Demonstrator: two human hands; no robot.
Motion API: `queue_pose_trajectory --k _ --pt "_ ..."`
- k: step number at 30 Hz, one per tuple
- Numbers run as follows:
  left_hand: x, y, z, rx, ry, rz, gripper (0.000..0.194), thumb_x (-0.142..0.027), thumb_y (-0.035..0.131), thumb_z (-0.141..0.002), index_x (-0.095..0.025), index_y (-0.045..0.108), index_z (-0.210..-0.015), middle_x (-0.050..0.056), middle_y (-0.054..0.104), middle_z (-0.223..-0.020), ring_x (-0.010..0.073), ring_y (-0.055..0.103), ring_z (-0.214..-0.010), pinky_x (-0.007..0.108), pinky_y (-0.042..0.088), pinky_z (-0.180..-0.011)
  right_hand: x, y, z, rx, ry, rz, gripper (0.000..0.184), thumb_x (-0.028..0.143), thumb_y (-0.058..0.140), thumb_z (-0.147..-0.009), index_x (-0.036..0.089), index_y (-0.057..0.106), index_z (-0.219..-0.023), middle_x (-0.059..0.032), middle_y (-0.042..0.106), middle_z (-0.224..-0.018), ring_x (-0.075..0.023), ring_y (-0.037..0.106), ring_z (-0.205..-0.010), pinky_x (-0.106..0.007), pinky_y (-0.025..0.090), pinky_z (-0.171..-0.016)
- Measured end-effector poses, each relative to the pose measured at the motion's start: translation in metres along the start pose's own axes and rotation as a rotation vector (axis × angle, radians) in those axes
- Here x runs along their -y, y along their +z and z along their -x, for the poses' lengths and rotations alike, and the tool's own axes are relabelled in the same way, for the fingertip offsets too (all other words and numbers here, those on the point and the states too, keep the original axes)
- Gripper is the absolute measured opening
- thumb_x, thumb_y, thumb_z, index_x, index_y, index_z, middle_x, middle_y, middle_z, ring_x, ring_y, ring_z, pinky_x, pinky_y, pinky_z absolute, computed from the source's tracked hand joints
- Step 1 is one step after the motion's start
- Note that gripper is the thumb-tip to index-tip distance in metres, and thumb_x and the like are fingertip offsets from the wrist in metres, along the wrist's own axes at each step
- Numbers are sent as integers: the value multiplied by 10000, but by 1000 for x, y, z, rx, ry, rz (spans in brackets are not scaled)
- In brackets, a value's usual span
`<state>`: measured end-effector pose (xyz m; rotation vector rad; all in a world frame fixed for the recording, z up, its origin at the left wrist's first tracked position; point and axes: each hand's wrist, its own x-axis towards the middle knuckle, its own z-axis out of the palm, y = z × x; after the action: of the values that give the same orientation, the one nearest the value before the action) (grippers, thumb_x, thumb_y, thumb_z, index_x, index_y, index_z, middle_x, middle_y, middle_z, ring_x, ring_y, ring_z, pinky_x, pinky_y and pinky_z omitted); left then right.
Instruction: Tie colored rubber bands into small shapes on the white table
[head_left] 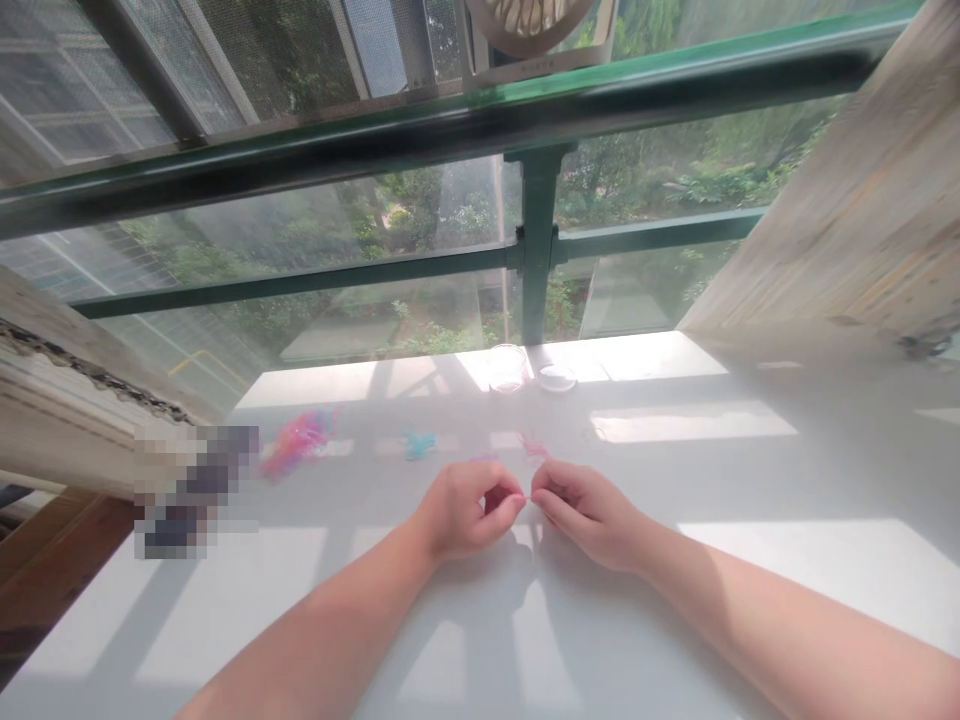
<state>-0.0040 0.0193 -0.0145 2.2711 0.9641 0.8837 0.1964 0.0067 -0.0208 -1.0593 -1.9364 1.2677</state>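
Note:
My left hand [465,512] and my right hand [589,512] meet fingertip to fingertip above the white table [750,560]. Both hands are pinched closed on one small pink rubber band [527,495] held between them. Just beyond the hands lie a loose pink band [534,446] and a teal band [417,444]. A pile of pink and multicoloured bands [296,442] sits further left.
A small clear round container [507,366] and its lid [557,377] stand at the table's far edge by the green window frame [537,240]. A blurred-out patch [191,490] covers the table's left edge. A wooden panel [855,200] rises at the right.

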Motion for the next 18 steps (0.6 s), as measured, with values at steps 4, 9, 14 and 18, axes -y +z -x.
queue_pose_trajectory --k 4,9,14,18 --pt "0 -1 0 9 6 14 53 -142 532 -763 -153 579 -741 -33 558 -546 55 470 -497 168 377 -508 0 0 0 15 12 -8 199 284 381 -917 189 443 -753 41 426 -589 -89 388 -530 -218 307 -507" --pt "0 -1 0 4 10 18 57 -151 533 -762 -152 583 -736 -30 556 -539 57 462 -489 170 370 -495 -1 -1 1 36 0 -7 166 283 411 -906 191 455 -775 38 436 -611 -93 397 -551 -220 312 -517" --pt "0 -1 0 7 9 9 64 -157 527 -765 -154 581 -731 -27 553 -536 61 455 -487 176 371 -496 -3 -1 1 36 -21 0 141 262 420 -898 189 467 -787 35 441 -622 -95 394 -558 -222 311 -519" --pt "0 -1 0 13 4 13 62 -155 527 -761 -155 581 -729 -30 550 -533 59 447 -481 177 366 -492 -4 -1 0 42 -37 11 155 239 413 -895 183 470 -762 37 436 -595 -94 380 -544 -224 306 -516"
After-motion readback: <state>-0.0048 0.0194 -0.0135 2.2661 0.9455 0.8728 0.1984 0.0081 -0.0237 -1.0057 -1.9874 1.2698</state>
